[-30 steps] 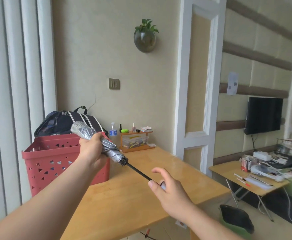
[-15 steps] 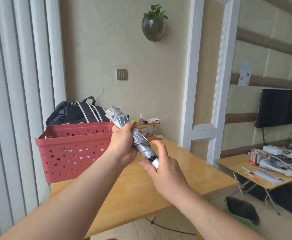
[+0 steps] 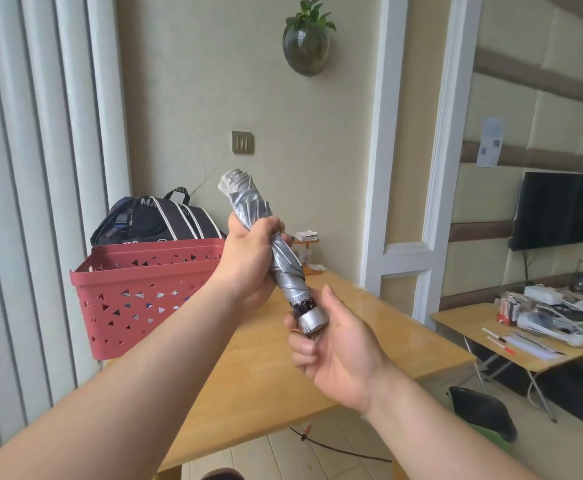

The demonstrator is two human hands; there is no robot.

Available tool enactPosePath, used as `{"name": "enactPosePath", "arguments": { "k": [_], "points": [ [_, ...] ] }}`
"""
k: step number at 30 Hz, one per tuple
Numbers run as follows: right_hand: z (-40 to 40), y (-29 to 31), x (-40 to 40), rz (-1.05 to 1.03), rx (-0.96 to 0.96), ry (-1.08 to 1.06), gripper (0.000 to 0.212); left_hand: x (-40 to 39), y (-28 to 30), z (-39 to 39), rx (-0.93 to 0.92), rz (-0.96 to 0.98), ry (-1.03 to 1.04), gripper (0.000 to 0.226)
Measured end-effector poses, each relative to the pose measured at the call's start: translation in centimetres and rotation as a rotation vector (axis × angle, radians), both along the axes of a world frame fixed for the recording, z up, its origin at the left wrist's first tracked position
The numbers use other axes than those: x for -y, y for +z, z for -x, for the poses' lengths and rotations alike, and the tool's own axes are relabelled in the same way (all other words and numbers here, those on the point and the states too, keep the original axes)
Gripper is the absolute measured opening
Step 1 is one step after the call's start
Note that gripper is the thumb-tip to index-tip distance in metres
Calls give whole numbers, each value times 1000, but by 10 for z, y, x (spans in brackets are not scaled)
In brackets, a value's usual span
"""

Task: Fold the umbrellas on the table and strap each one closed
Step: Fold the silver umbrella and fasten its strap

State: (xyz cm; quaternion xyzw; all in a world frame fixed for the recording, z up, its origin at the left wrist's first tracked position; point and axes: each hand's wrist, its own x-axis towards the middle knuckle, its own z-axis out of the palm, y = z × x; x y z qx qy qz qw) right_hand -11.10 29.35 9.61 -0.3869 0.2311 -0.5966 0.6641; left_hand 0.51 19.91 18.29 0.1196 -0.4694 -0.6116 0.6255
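At the far left, white vertical blinds [image 3: 23, 168] hang from ceiling to floor. Next to them a red plastic basket [image 3: 137, 289] with triangular cut-outs sits on the left end of the wooden tabletop [image 3: 255, 382], and a dark backpack [image 3: 151, 220] with white stripes rises just behind its rim. Your left hand [image 3: 248, 265] is raised above the tabletop with its fingers [image 3: 269, 225] curled tightly round the middle of the folded silver umbrella [image 3: 266, 233], thumb side toward you. The umbrella is held in the air, nearly upright and tilted so that its crumpled top leans left and away while its handle end points down toward you; the canopy is twisted in spiral pleats round the shaft. Just below, your right hand [image 3: 335, 348] cups the short silver handle [image 3: 312, 318], with the thumb up along its right side and the fingers wrapped underneath it. Above, a glass wall planter [image 3: 305, 46] with green leaves hangs on the beige wall, with a brass switch plate [image 3: 242, 142] lower down. Behind the umbrella a small wooden rack [image 3: 305, 252] stands at the back of the tabletop. Further right comes a white door frame [image 3: 404, 150], then a dark television [image 3: 556, 209] on the wall, and a cluttered folding table [image 3: 525, 341] beneath it.
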Motion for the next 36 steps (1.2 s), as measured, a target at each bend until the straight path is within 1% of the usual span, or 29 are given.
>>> {"name": "enactPosePath", "arguments": {
  "k": [2,5,10,12,16,17,19,21,22,23,25,26,28,29,30,32,33,34,35,36],
  "points": [
    [2,2,3,-13,31,0,29,-6,3,2,44,25,34,28],
    [2,3,6,19,1,-64,16,-14,7,4,114,45,106,26],
    [-7,-2,7,91,-136,-216,16,-16,9,4,169,64,276,22],
    [-8,-1,6,83,-115,-186,17,-17,9,2,175,53,253,22],
    [-7,6,1,-39,58,-3,26,-19,9,-3,80,18,6,26],
    [-9,5,0,-41,56,-3,26,-19,8,-4,61,20,-27,26],
    [-12,1,1,18,-57,-97,20,-18,5,-4,47,22,-26,27],
    [-15,-5,3,107,-176,-185,18,-20,3,-5,84,36,18,28],
    [-15,-7,4,122,-191,-194,18,-22,3,-5,110,48,32,29],
    [-13,-7,5,108,-172,-164,20,-23,3,-6,125,50,30,29],
    [-8,-4,4,77,-139,-62,33,-28,5,-6,116,42,-7,29],
    [-5,-3,6,82,-185,-39,45,-29,4,-6,142,57,12,28],
    [-3,3,8,123,-408,-83,69,-28,-1,-3,323,140,160,28],
    [-4,7,9,120,-487,-132,75,-25,-5,0,413,177,190,32],
    [-5,9,11,85,-507,-178,77,-23,-9,1,492,197,147,41],
    [-5,11,15,-7,-436,-240,75,-17,-15,0,579,157,-23,68],
    [-3,10,17,-38,-389,-263,73,-14,-18,-1,593,149,-57,76],
    [1,8,20,-54,-344,-276,69,-12,-20,-3,614,160,-16,73],
    [4,6,21,-59,-304,-284,63,-9,-24,-5,629,182,71,63],
    [7,4,23,-63,-274,-293,58,-8,-29,-7,651,208,186,48]
  ]
}}
